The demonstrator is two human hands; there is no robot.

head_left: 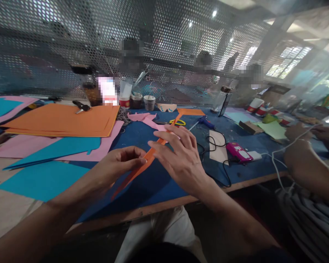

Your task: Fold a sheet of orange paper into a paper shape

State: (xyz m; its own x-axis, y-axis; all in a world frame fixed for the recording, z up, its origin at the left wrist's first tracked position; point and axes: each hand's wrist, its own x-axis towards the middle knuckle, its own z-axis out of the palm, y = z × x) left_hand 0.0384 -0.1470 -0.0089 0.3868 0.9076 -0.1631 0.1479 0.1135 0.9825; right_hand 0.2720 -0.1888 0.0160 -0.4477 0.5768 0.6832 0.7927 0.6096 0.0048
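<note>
An orange paper strip (142, 166) runs diagonally above the blue table, its lower end blurred. My left hand (126, 160) pinches the strip near its middle between thumb and fingers. Over the strip's upper part is my right hand (181, 153), its fingers spread and slightly bent, with the fingertips at the paper. Just beyond the fingers lie pink paper pieces (144, 117), yellow-handled scissors (178, 122) and another orange piece (192, 111).
Stacked orange sheets (60, 118) and blue sheets (46, 179) lie left. Cups (149, 102) stand at the back. A blue glue gun (206, 122), black cable and magenta device (239, 152) lie right. Another person's arm (304, 164) rests at the far right.
</note>
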